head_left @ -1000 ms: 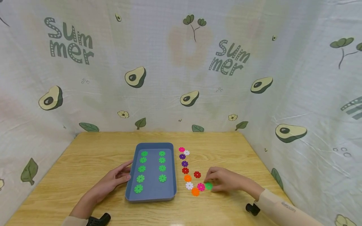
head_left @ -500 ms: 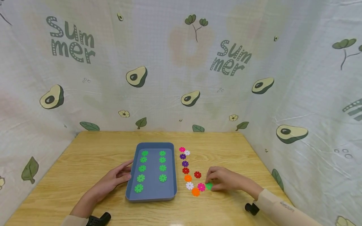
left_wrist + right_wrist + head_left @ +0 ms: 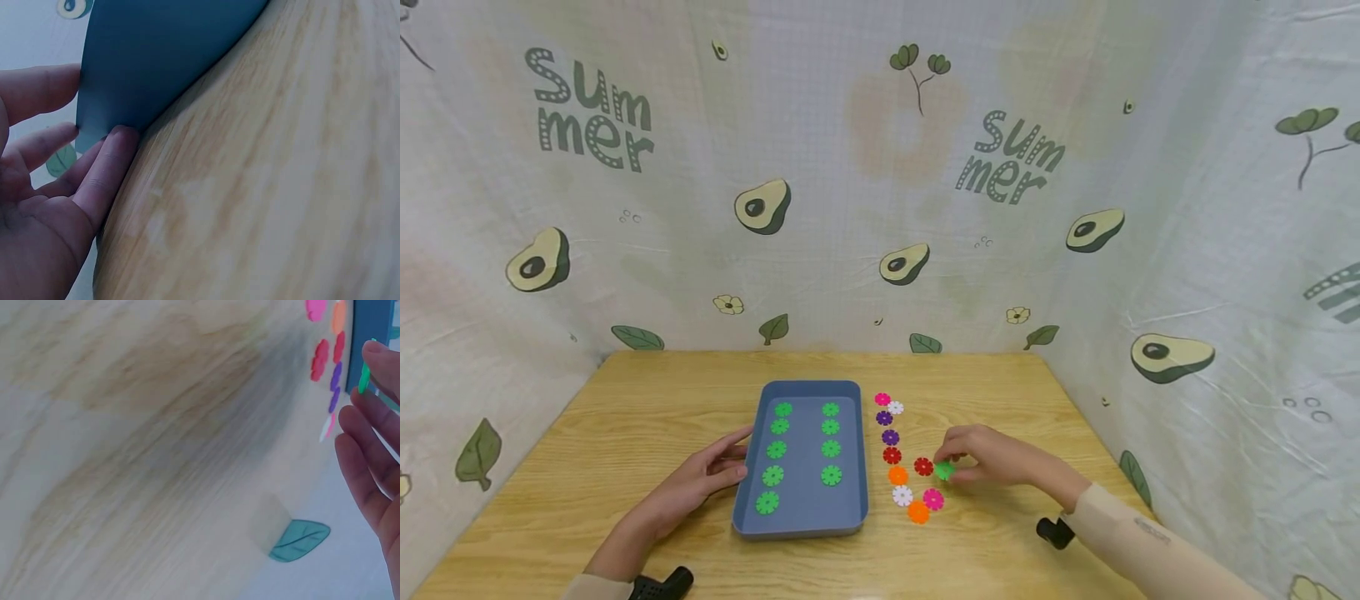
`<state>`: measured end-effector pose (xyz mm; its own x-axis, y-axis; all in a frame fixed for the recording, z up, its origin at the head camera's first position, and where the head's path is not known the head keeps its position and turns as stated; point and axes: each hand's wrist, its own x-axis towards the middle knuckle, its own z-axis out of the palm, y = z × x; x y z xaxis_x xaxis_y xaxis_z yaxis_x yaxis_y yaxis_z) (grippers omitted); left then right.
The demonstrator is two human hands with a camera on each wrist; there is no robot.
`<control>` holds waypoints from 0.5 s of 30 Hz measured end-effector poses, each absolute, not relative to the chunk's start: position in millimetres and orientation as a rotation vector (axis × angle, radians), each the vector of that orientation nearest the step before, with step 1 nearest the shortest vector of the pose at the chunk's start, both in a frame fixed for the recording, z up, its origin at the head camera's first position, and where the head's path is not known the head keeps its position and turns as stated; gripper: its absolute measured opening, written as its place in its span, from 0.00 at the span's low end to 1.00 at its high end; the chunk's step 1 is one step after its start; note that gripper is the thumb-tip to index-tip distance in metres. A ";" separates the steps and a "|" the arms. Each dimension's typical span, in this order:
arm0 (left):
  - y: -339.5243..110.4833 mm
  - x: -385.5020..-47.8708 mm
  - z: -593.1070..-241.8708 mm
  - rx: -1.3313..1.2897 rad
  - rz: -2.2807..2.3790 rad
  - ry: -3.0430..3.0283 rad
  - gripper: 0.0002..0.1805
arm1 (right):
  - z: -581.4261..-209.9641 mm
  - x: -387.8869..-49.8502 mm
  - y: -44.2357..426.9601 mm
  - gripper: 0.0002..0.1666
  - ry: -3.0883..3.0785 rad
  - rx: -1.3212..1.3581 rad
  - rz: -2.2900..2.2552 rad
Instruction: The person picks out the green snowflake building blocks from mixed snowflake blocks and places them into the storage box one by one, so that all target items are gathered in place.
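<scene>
My right hand (image 3: 988,455) pinches a green flower-shaped disc (image 3: 944,472) between thumb and fingers, held just off the table beside a red disc (image 3: 923,467). The right wrist view shows this green disc edge-on between the fingertips (image 3: 375,347). My left hand (image 3: 696,479) rests against the left outer wall of a blue-grey tray (image 3: 801,504). In the left wrist view its extended fingers (image 3: 100,178) touch that wall. Inside the tray, green flower discs (image 3: 777,450) lie flat in two columns, the left one longer than the right.
Right of the tray, loose discs lie in a curving line: pink (image 3: 882,399), white (image 3: 902,496), purple (image 3: 891,437), red (image 3: 892,456) and orange (image 3: 918,512). A printed cloth (image 3: 820,167) hangs behind and beside the wooden table (image 3: 655,383).
My right hand has lifted the green disc from beside the lower pink disc and moved it slightly away from me, next to the red one. My left hand and the tray stay put.
</scene>
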<state>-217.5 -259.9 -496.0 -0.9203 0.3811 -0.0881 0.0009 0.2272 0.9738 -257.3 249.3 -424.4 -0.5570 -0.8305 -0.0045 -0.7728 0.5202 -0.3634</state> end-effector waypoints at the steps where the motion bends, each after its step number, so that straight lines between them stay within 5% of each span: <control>1: -259.9 -217.6 -495.9 0.357 1.744 2.197 0.40 | -422.5 -257.6 246.2 0.13 2.582 -1.389 -0.474; 15: -260.3 -218.8 -497.9 0.355 1.736 2.219 0.40 | -400.6 -268.6 184.3 0.14 2.550 -1.565 -0.408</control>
<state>-218.8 -260.3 -497.9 -0.9243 0.3726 -0.0830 0.0092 0.2391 0.9710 -268.6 184.3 -400.6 -0.4572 -0.8886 0.0368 -0.8558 0.4283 -0.2901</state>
